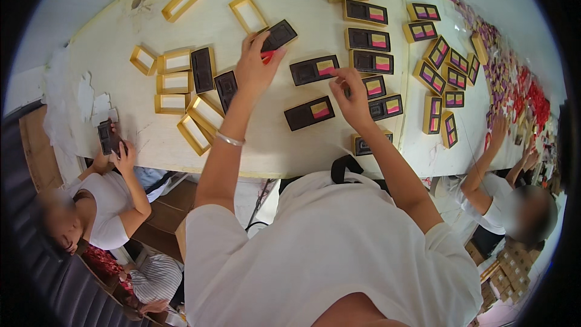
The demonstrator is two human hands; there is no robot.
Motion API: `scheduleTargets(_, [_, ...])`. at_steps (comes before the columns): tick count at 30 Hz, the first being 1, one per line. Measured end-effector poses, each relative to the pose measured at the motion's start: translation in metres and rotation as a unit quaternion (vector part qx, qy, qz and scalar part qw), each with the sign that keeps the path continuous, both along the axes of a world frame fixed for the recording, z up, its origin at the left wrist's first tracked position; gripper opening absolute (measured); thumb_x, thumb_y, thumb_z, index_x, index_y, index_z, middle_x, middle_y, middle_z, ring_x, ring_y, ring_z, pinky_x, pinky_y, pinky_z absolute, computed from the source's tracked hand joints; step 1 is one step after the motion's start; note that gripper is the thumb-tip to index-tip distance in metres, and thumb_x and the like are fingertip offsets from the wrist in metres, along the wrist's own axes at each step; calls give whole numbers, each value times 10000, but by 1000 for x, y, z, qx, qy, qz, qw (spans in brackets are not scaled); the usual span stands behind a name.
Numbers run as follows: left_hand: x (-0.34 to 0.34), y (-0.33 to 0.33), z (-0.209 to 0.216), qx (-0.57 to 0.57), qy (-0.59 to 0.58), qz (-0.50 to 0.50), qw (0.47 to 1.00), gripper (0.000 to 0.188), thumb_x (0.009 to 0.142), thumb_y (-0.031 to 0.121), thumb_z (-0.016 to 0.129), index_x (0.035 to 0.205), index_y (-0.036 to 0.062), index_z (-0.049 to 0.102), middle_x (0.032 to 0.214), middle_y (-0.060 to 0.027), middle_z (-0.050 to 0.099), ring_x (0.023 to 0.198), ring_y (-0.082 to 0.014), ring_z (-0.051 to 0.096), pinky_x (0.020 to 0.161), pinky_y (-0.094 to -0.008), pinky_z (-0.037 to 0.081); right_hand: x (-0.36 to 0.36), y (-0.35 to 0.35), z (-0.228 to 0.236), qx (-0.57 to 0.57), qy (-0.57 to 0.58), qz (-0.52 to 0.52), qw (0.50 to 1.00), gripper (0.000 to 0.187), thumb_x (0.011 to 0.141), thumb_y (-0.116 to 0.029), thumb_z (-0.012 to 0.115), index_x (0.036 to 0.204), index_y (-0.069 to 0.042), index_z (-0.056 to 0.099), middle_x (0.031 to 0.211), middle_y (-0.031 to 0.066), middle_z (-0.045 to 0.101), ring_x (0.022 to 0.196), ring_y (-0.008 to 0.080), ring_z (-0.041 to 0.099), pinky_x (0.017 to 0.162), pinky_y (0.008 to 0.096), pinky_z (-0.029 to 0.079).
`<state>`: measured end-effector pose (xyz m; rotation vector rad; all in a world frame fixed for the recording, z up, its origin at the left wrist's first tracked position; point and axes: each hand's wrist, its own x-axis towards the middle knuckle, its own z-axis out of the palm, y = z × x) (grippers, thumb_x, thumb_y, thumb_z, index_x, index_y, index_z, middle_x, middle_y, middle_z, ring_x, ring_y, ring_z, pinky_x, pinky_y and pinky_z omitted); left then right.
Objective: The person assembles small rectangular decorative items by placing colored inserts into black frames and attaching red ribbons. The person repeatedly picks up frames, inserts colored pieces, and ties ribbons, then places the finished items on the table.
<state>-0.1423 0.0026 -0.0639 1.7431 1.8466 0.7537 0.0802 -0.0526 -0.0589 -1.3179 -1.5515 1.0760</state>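
White-topped worktable [263, 151], laid with packaging.

Left hand [254, 66]: mid-table, toward the far edge; thumb and fingers closed on a small glossy red item [267, 57]. Fingertips meet the near-left corner of an empty black rectangular tray [280, 35]; whether they also grip it, cannot tell.

Right hand [354, 97]: nearer the table's near edge; fingers curled, fingertips at the right end of a black compartmented tray [305, 74] bearing a yellow-and-pink packet [326, 67]. Whether the fingers pinch that packet, cannot tell.

Second black tray with yellow-and-pink packet [298, 115]: just nearer the near edge, lying flat.

Black trays in gold surrounds, each packet at right [357, 39]: rough column from far edge toward near edge, right of mid-table.

Smaller gold-rimmed boxes, purple and pink contents [429, 77]: clustered farther right.

Heaped small red, pink and purple pieces [532, 103]: along the right end, a co-worker's hands among them.

Hollow gold card frames [172, 111]: left half, two at the far edge. Two empty black trays [203, 70] adjoin.

Co-worker at the near-left corner: holding a dark tray [106, 138].
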Motion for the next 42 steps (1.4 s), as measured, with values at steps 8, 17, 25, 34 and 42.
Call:
scheduleTargets(8, [55,-38,60,-213,-713,215,633,495,883,499,380,1089,61,485,971,-82,529,600,-108,458,534,-245,398,-44,-9,59,44,77,135,987,304,799,-80,597,1090,-25,529,933,75,522,808,149,515,670,242,429])
scheduleTargets(17, [52,-58,78,-186,-801,194,535,321,903,336,429,1040,55,502,928,-73,518,916,-186,501,823,-319,404,-49,-1,56,-244,336,-40,909,136,811,-93,602,905,5,591,829,43,587,731,101,538,661,236,441])
scheduleTargets(25, [39,-67,59,-194,-773,166,580,239,878,236,507,1017,42,517,864,-46,560,706,-119,499,637,-259,422,-57,2,61,-272,446,-56,851,89,809,-62,601,893,-30,601,786,11,593,685,82,529,633,222,428])
scheduleTargets(34, [4,-67,68,-233,-686,50,688,239,842,207,572,977,10,565,690,13,529,470,-13,340,415,-164,256,-51,15,65,248,-97,121,956,349,665,79,610,988,-55,611,873,113,552,769,248,540,653,305,448])
scheduleTargets(42, [-4,-64,59,-211,-592,74,774,192,836,199,571,907,21,580,624,42,478,465,2,321,404,-166,227,-60,22,64,84,26,167,982,369,691,15,635,1049,-57,582,1011,100,547,867,247,534,753,329,445])
